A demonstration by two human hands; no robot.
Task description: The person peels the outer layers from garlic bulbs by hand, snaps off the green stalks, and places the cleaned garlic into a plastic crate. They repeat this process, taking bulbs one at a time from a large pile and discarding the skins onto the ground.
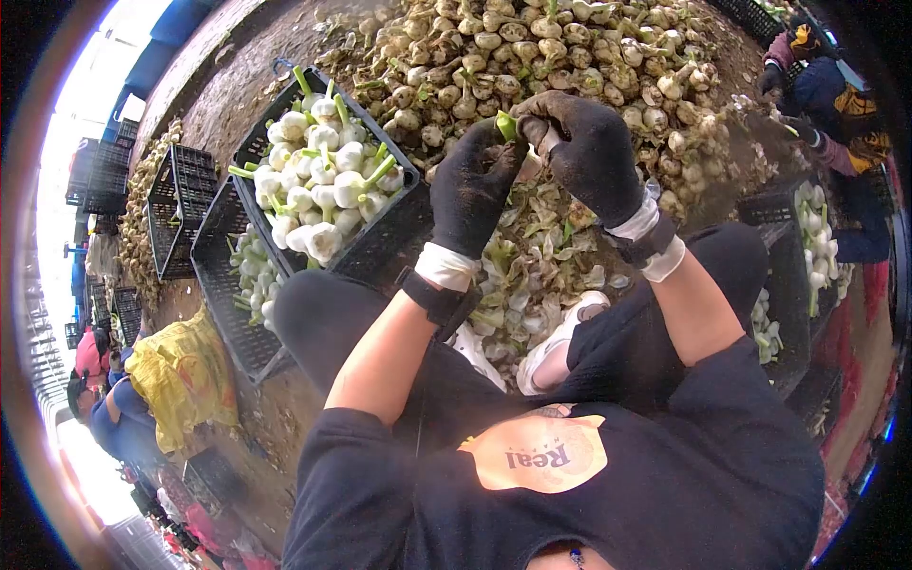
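Garlic bulb (528, 164) is being held between both gloved hands, above the lap | green stalk (506, 124) is sticking out over the left grip | left hand (470, 190) is clenching the bulb | right hand (591, 152) is pinching its top, slightly nearer | crate (404, 204) is standing left of both.

We see left hand (467, 190) & right hand (591, 152) in dark knit cloth gloves, matt w/ soil, gripping held bulb (508, 125) w/ smooth green stalk. Crate (389, 233): black matt plastic mesh. Peeled bulbs (318, 180) smooth, white, glossy vs. rough unpeeled pile (532, 47).
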